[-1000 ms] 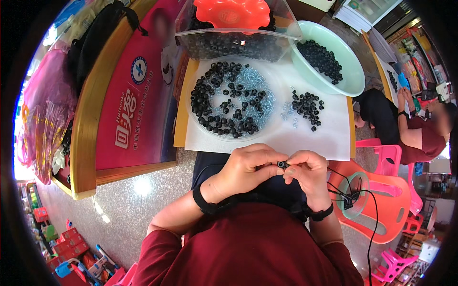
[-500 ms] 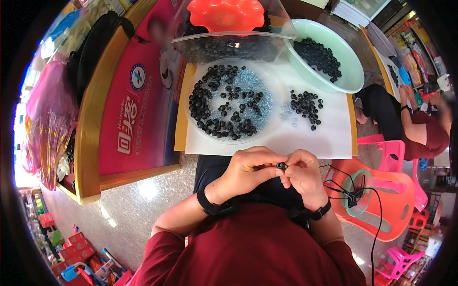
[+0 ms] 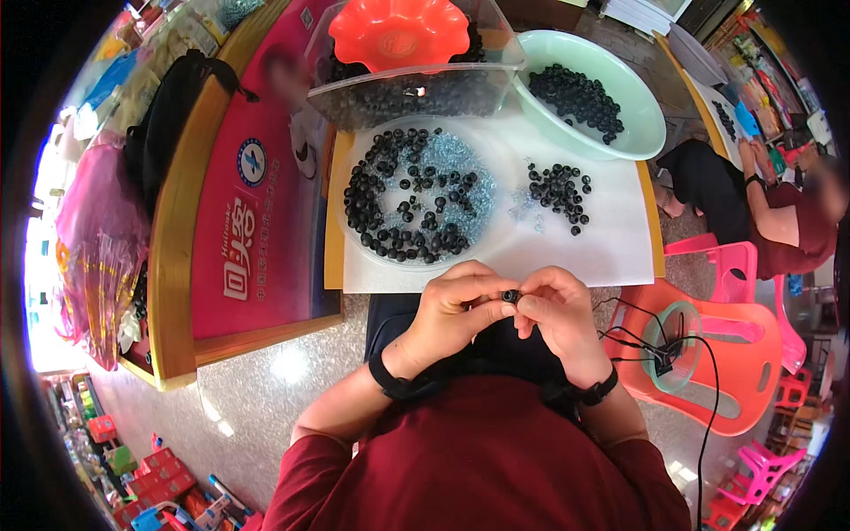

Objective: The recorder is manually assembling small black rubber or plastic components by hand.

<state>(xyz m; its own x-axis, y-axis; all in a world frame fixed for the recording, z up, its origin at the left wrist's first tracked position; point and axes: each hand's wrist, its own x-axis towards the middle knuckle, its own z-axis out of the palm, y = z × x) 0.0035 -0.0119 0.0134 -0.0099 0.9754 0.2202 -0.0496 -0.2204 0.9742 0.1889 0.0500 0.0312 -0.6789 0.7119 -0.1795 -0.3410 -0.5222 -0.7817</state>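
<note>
Close to my body, just off the front edge of the white-topped table (image 3: 584, 265), both my hands meet at a small round black plastic piece (image 3: 510, 296) with a hollow end. My left hand (image 3: 443, 319) pinches it between thumb and fingers. From the other side my right hand (image 3: 562, 314) is closed at it, thumb against fingertips; whether a smaller part sits between them is hidden. Beyond the hands lies a round clear tray (image 3: 354, 239) with many similar black pieces (image 3: 372, 208) and tiny clear bits (image 3: 478, 195). A loose pile of black pieces (image 3: 560, 190) lies to its right.
At the table's back stand a clear bin (image 3: 416, 104) of black pieces, a red scalloped bowl (image 3: 398, 35) on it, and a pale green basin (image 3: 653, 124). An orange chair (image 3: 748, 354) with a cabled device is at right. Another person (image 3: 788, 217) sits beyond.
My hands have shifted slightly left and up with the black piece, whose hollow end is turned a little differently. The whole view has tilted slightly.
</note>
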